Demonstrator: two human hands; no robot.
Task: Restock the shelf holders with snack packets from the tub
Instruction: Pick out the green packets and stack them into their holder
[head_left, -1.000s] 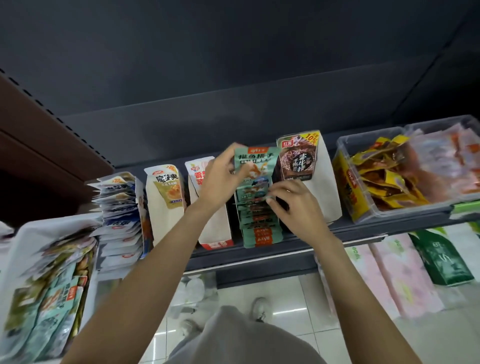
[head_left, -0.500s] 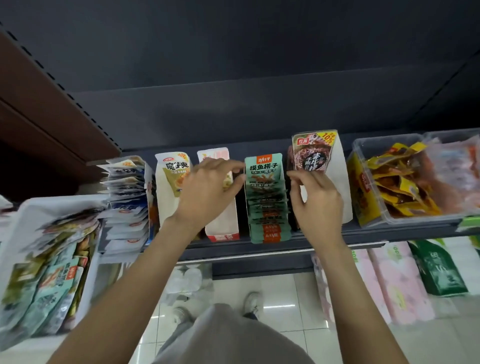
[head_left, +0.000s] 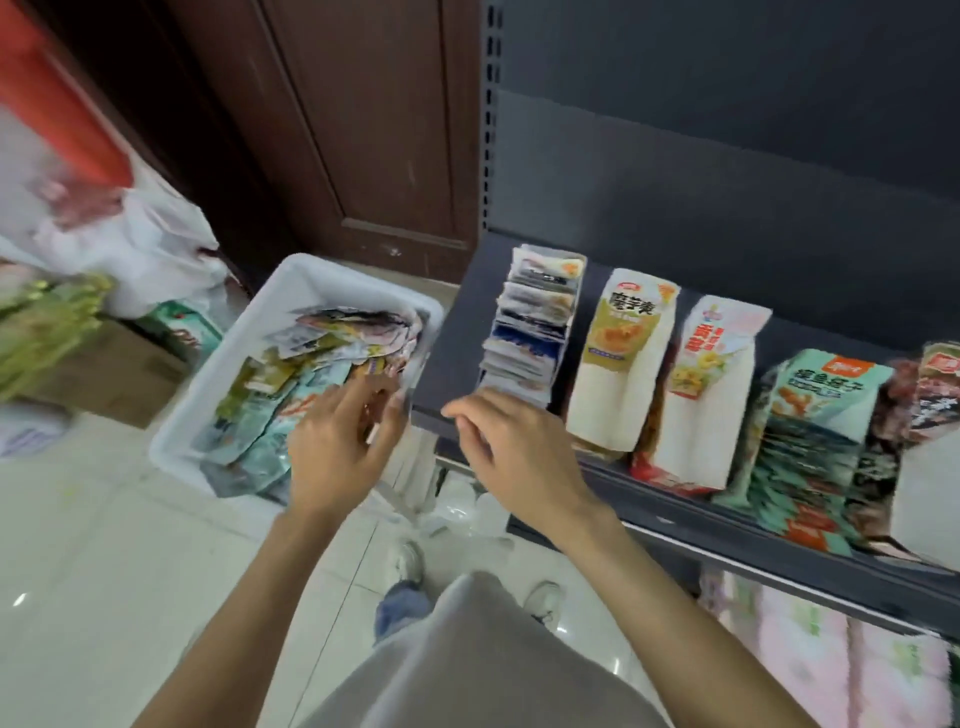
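Observation:
A white tub (head_left: 218, 395) full of mixed snack packets (head_left: 270, 395) stands left of the dark shelf (head_left: 779, 551). My left hand (head_left: 337, 447) hovers over the tub's right side, fingers spread and reaching among the packets, holding nothing. My right hand (head_left: 519, 457) floats empty in front of the shelf's left end, fingers loosely bent. On the shelf stand a stack of white-blue packets (head_left: 535, 322), a yellow-label holder (head_left: 623, 364), a white holder (head_left: 711, 395), a row of green packets (head_left: 810, 447) and a dark packet holder (head_left: 919, 415).
A brown wooden door (head_left: 363, 130) is behind the tub. White plastic bags (head_left: 130, 244) and green goods (head_left: 47, 332) lie at the left. Pink packs (head_left: 831, 670) sit on the lower shelf. My feet (head_left: 410, 561) stand on pale floor tiles.
Both hands left the green packet row on the shelf and swung left. My view turned left too, bringing the tub to the centre. My left hand now reaches into it.

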